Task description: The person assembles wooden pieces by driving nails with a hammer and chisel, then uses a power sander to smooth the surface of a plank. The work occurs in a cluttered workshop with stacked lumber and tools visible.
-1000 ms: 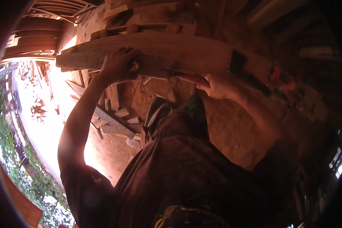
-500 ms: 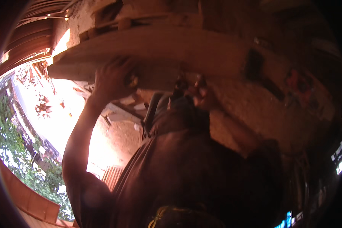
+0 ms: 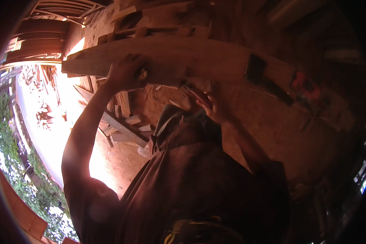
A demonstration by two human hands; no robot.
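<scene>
A long pale wooden plank (image 3: 199, 57) lies across the view in front of me, from upper left to right. My left hand (image 3: 125, 73) is closed over its near edge toward the left end. My right hand (image 3: 214, 105) sits just below the plank's near edge at mid-length. It is closed on a short reddish stick-like tool (image 3: 196, 94) whose tip points left at the wood. What kind of tool it is cannot be made out. My dark-clothed body and leg fill the lower middle.
A dark block (image 3: 255, 67) and a red object (image 3: 303, 83) rest on the plank's right part. Offcuts and boards (image 3: 124, 122) litter the dirt floor below. Stacked timber (image 3: 150, 16) lies beyond the plank. Bright sunlit ground and greenery are at left.
The view swayed and blurred, then steadied. My right hand with the reddish tool has shifted slightly down and left along the plank's edge. My left hand keeps its hold.
</scene>
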